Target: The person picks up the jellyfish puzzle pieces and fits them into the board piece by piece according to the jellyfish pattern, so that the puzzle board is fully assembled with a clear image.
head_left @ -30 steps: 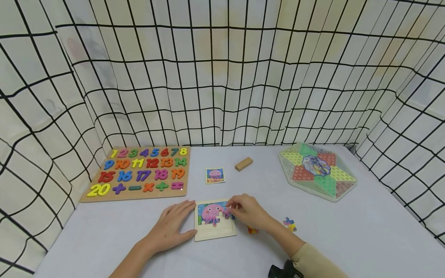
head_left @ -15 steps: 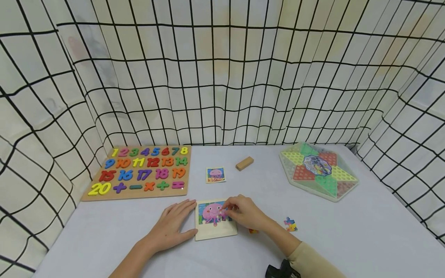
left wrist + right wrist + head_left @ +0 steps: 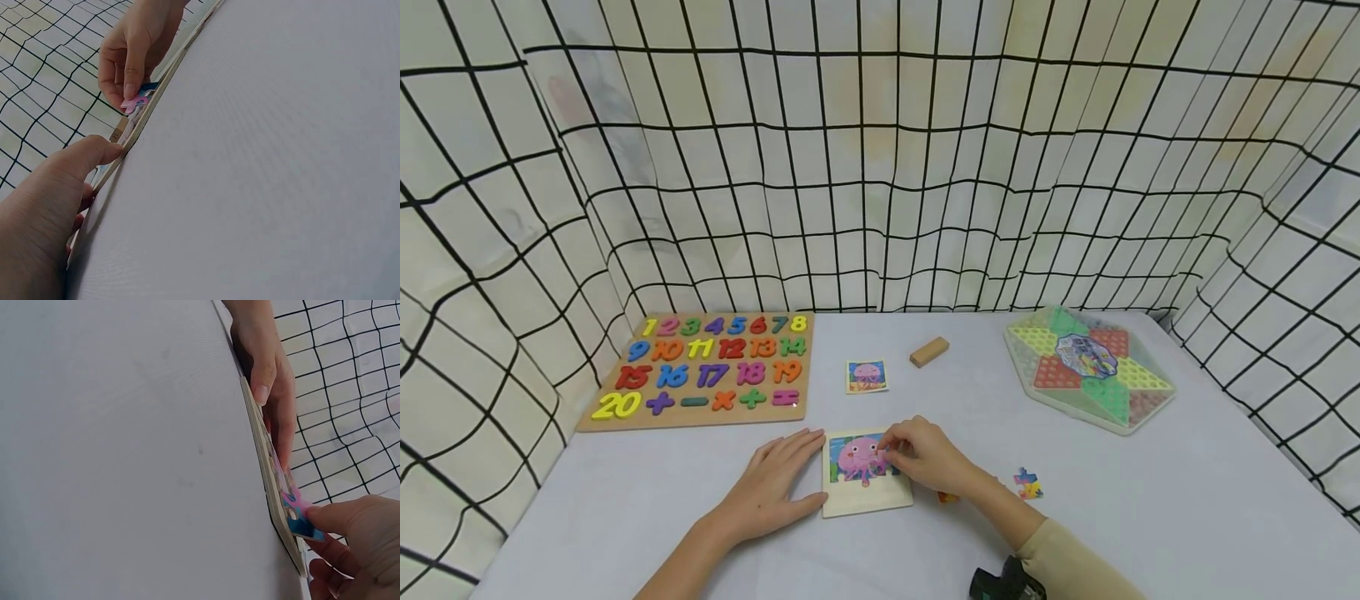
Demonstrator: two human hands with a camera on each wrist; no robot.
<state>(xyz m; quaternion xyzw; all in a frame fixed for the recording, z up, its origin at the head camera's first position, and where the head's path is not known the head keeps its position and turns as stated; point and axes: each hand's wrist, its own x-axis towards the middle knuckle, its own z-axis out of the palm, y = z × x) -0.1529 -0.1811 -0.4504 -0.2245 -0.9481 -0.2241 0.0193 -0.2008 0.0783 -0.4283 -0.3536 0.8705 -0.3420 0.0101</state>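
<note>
A square wooden jigsaw tray [image 3: 868, 498] lies on the white table, its upper part filled with a pink octopus picture and its lower part bare wood. My left hand [image 3: 763, 492] lies along the tray's left edge, fingers extended and thumb touching the lower left side. At the tray's upper right, my right hand [image 3: 928, 456] pinches a pink and blue jigsaw piece [image 3: 300, 512] between thumb and fingers. In the right wrist view that piece is tilted over the tray, one end close to the assembled picture. The right fingers hide part of the picture in the head view.
Loose jigsaw pieces lie right of the tray: a blue and yellow piece [image 3: 1028, 483] and a partly hidden orange one [image 3: 948, 497]. Behind are a small octopus card [image 3: 867, 377], a wooden block [image 3: 929, 352], a number board [image 3: 700, 418] and a hexagonal game box [image 3: 1086, 358].
My right hand has shifted slightly left over the tray with the pinched jigsaw piece, bringing it against the octopus picture. My left hand stays at the tray's edge.
</note>
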